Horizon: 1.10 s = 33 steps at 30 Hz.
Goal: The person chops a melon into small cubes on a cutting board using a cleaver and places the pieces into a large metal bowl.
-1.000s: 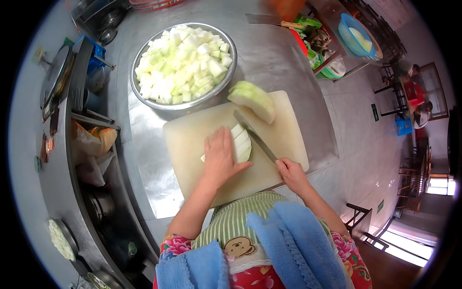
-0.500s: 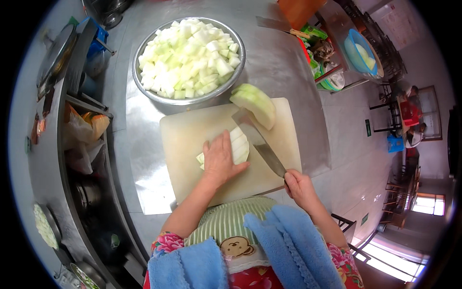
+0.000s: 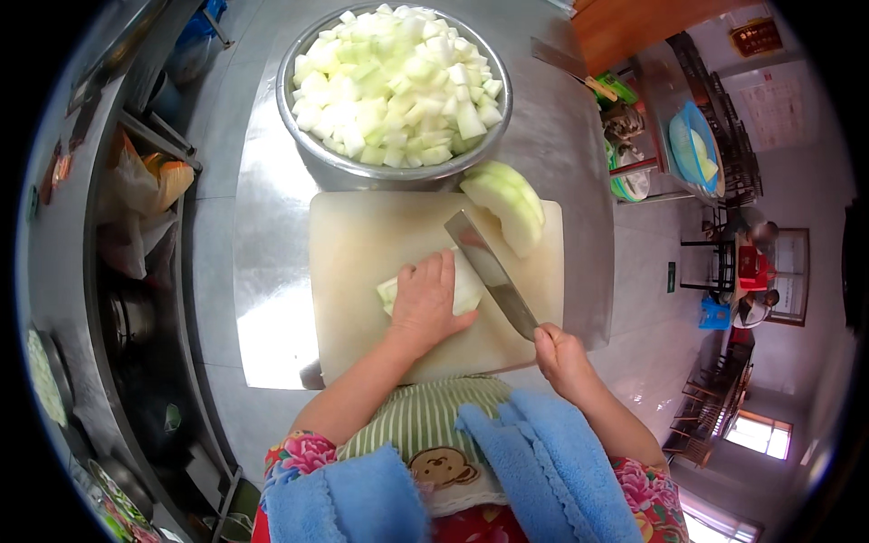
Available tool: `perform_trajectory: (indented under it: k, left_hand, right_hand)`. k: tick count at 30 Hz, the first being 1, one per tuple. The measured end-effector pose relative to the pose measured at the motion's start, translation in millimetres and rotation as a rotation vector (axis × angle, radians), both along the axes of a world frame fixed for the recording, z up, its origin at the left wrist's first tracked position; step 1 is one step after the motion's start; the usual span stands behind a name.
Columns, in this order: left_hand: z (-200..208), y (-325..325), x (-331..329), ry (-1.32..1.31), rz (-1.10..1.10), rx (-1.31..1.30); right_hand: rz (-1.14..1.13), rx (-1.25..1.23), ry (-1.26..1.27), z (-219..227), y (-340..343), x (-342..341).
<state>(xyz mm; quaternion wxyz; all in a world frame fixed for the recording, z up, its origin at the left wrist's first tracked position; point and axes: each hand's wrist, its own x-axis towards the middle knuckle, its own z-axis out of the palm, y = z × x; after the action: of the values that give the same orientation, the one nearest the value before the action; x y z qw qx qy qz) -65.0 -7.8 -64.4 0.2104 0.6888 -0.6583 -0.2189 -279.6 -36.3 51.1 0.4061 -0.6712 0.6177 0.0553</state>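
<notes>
A pale green-and-white piece of melon, probably winter melon (image 3: 467, 288), lies on the white cutting board (image 3: 362, 235). My left hand (image 3: 425, 297) grips it from above, fingers together on top and thumb out to the right, hiding much of it. In my right hand (image 3: 563, 360) is the handle of a cleaver (image 3: 493, 276). Its broad blade points away and to the left, along the right side of the piece. Farther back, a larger curved melon wedge (image 3: 509, 206) rests over the board's far right edge.
A metal bowl (image 3: 288, 113) heaped with melon cubes stands just beyond the board on the metal table (image 3: 272, 262). Another cleaver (image 3: 557, 56) lies at the far right. Shelving with bags (image 3: 136, 231) runs along the left. A blue basin (image 3: 690, 145) sits right.
My view has shifted, so the bowl appears higher. My left hand remains on the melon piece, and the cleaver is still beside its right side.
</notes>
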Motion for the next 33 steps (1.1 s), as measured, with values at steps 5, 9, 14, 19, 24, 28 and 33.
perform_trajectory:
  k: [5, 9, 14, 19, 24, 28, 33]
  left_hand:
    - [0.9, 1.8, -1.5, 0.009, 0.01, -0.027]
    - [-0.7, 0.5, -1.7, 0.036, 0.045, -0.023]
    - [-0.1, 3.7, -2.5, -0.021, 0.097, -0.092]
    - [1.1, 10.6, -4.2, -0.022, 0.093, -0.065]
    - [-0.7, 11.0, -5.2, -0.008, 0.089, -0.045]
    - [-0.1, 12.1, -3.3, 0.007, 0.072, -0.051]
    - [-1.2, 13.2, -1.4, -0.016, 0.052, -0.051]
  right_hand:
    - [0.031, -0.062, -0.043, -53.8, -6.4, 5.0]
    - [0.034, -0.082, -0.145, -69.7, -14.8, 5.4]
    - [-0.089, 0.022, -0.1, -15.5, -18.4, 18.3]
    - [-0.041, -0.074, -0.13, 12.8, 0.6, -0.6]
    - [-0.056, 0.027, -0.059, 11.1, 13.4, -8.3]
    - [-0.061, 0.071, -0.035, 4.1, 15.4, -2.5]
    - [0.003, 0.021, -0.044, -16.3, 7.2, 6.9]
